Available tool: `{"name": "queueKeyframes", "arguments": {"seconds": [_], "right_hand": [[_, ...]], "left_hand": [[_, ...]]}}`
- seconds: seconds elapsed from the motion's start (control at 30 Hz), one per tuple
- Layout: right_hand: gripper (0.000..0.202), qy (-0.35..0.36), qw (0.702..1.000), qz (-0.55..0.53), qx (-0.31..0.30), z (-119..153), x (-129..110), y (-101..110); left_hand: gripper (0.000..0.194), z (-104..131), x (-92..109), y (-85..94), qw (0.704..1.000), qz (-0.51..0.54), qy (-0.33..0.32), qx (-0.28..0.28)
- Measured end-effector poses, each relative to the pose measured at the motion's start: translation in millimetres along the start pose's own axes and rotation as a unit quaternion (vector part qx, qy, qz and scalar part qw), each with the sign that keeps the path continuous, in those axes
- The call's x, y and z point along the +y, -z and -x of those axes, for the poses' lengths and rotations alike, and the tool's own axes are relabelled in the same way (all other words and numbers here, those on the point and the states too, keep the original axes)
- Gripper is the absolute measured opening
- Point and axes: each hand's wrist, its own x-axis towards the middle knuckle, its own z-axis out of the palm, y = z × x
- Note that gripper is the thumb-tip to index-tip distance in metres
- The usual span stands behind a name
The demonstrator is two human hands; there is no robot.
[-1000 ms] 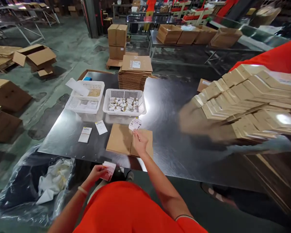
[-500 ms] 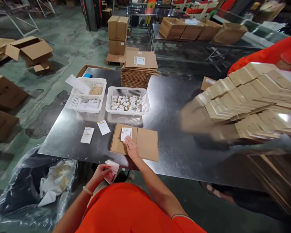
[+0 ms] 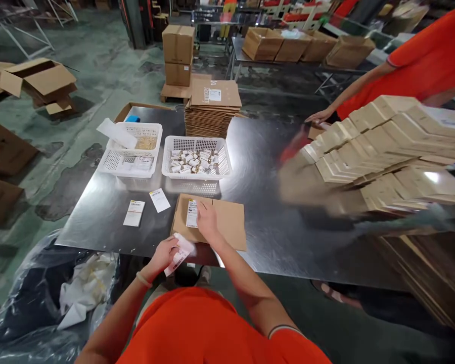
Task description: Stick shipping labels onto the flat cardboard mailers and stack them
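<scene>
My left hand (image 3: 166, 254) pinches a printed white label sheet (image 3: 182, 251) at the near edge of the metal table. My right hand (image 3: 207, 218), slightly blurred, is over a flat brown cardboard box (image 3: 229, 225), its fingers stretched out beside a white printed label (image 3: 191, 214) on the box's left half. Whether the fingertips touch the box I cannot tell. To the left lie a stack of white labels (image 3: 134, 213) and a single label card (image 3: 160, 200). Behind the box stands a white basket (image 3: 197, 176) of small bottles with white labels.
White baskets (image 3: 127, 172) with papers stand at the left, near a stack of flattened cartons (image 3: 212, 119). A co-worker's arm (image 3: 364, 83) is behind piled pale boxes (image 3: 382, 131) at the right. A lined waste bag (image 3: 26, 283) is below the table's left edge.
My left hand has risen toward the box with the label sheet. My right hand has shifted slightly right, uncovering more of the label on the box. The co-worker's arm has come into view.
</scene>
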Motion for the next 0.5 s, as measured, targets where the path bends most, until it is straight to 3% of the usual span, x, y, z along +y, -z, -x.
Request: {"name": "queueKeyframes", "arguments": {"seconds": [0.07,0.13,0.23,0.3,0.4,0.43,0.5], "right_hand": [[0.059,0.01,1.0,-0.005,-0.01,-18.3,-7.7,-15.4],[0.069,0.02,0.998,-0.006,-0.058,-33.5,-9.6,-28.8],[0.074,-0.037,0.995,-0.023,-0.094,-49.3,17.1,-23.1],[0.071,-0.123,0.991,-0.054,-0.022,-48.2,57.1,-2.0],[0.063,-0.233,0.95,-0.123,0.169,-18.1,129.0,31.1],[0.06,-0.274,0.929,-0.153,0.196,-2.0,149.5,37.6],[0.055,-0.342,0.897,-0.201,0.195,32.4,177.9,40.8]], "left_hand": [[0.016,-17.5,4.9,-2.4,0.998,-0.043,-0.036,-0.006],[0.033,-28.5,6.6,-6.8,0.997,-0.06,-0.048,-0.015],[0.051,-32.5,2.7,-11.0,0.998,-0.037,-0.043,-0.018],[0.048,-33.7,-3.1,-8.2,0.999,-0.004,-0.032,-0.01],[0.025,-43.8,-12.8,6.0,0.997,0.062,0.007,0.04],[0.02,-49.3,-15.4,12.2,0.992,0.099,0.032,0.067],[0.019,-60.8,-18.5,23.2,0.972,0.192,0.089,0.102]]}}
